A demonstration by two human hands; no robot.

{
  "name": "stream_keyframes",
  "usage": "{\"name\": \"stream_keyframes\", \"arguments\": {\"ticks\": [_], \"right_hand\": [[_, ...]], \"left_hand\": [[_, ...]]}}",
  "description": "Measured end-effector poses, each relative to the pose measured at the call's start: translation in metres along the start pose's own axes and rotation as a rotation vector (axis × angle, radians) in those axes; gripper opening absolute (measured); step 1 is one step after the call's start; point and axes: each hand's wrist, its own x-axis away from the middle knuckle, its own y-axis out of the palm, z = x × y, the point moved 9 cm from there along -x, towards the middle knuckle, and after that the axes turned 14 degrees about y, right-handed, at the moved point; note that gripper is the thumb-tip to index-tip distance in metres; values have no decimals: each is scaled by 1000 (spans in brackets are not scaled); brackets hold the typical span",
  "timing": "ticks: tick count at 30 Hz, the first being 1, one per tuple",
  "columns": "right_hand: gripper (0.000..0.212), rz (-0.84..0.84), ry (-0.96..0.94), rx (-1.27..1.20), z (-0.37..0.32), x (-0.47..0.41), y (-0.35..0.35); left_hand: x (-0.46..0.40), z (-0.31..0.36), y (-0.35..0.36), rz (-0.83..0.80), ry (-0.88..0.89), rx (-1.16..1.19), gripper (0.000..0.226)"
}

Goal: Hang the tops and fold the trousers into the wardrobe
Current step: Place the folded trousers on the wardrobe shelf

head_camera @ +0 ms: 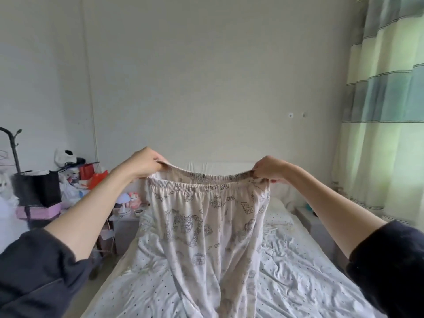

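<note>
A pair of white trousers (pixel 206 230) with a grey line-drawn print hangs in front of me over the bed. My left hand (pixel 144 161) pinches the left end of the elastic waistband. My right hand (pixel 270 168) pinches the right end. The waistband is stretched wide between them, and the legs hang down to the bottom edge of the view, their ends hidden. No tops and no wardrobe are in view.
The bed (pixel 298 271) with a dotted white sheet lies below the trousers. A bedside table (pixel 128 214) with a small lamp stands to the left. Bags and boxes (pixel 39 191) pile up at far left. A striped green curtain (pixel 385 111) hangs at right.
</note>
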Motion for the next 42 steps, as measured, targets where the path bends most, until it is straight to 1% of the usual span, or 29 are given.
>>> {"name": "stream_keyframes", "arguments": {"ticks": [1, 2, 3, 5, 6, 8, 10, 13, 15, 18, 20, 22, 23, 25, 27, 29, 30, 32, 34, 35, 36, 37, 38, 39, 40, 42], "right_hand": [[26, -21, -3, 104, -2, 4, 11], [27, -42, -10, 140, -4, 7, 21], [28, -66, -26, 146, -7, 7, 30], [26, -113, -62, 60, -11, 4, 47], [24, -124, -65, -62, -11, 2, 49], [26, -102, -25, -439, -4, -5, 44], [26, 1, 37, -704, 10, -11, 27], [31, 134, 123, -873, 27, -16, 7], [31, 158, 158, -981, 30, -19, 0], [24, 153, 236, -1180, 38, -24, -6], [20, 133, 260, -1226, 43, -26, -5], [19, 112, 234, -1164, 41, -26, 2], [19, 103, 198, -1108, 38, -26, 7], [19, 91, 120, -991, 30, -24, 17], [15, 109, 50, -855, 24, -19, 21], [15, 108, -4, -755, 23, -13, 25], [18, 79, -21, -728, 23, -11, 30], [20, -45, -45, -666, 24, -6, 48], [17, -214, -54, -599, 26, 1, 70], [13, -265, -48, -538, 28, 4, 80], [8, -269, -40, -426, 32, 6, 87], [6, -218, -39, -267, 36, 5, 90], [11, -138, -38, -111, 38, 2, 89], [16, -48, -36, -11, 40, 0, 85], [19, 26, -16, 18, 41, -2, 78], [22, 145, 40, -28, 47, -6, 56]], "left_hand": [[2, -4, -1, 12, -11, -32, 17], [2, -7, -1, 26, -28, -39, 18], [2, -8, -1, 36, -36, -34, 19], [1, -9, 4, 42, -44, -3, 21], [1, -10, 5, 51, -51, 13, 22], [4, -18, 4, 83, -92, 48, 20], [10, -28, 5, 105, -156, 88, 24], [21, -43, 21, 66, -270, 227, 41], [28, -50, 36, 24, -345, 295, 41], [42, -62, 60, -123, -457, 375, 38], [54, -72, 68, -163, -547, 453, 33], [62, -77, 73, -140, -609, 587, 25], [64, -76, 75, -99, -630, 712, 22], [64, -71, 76, 32, -652, 954, 13], [64, -72, 74, 160, -677, 1068, 9], [65, -76, 74, 230, -697, 1082, 3], [66, -79, 75, 251, -706, 1078, 5], [67, -83, 75, 278, -703, 1066, 11], [64, -79, 74, 284, -647, 1060, 10], [62, -76, 73, 275, -600, 1061, 12], [61, -71, 71, 252, -545, 1045, 15], [59, -67, 69, 220, -485, 999, 20], [58, -63, 66, 174, -433, 927, 23], [58, -59, 64, 119, -393, 850, 25], [58, -55, 63, 58, -365, 788, 25], [61, -48, 63, -55, -331, 687, 25]]}}
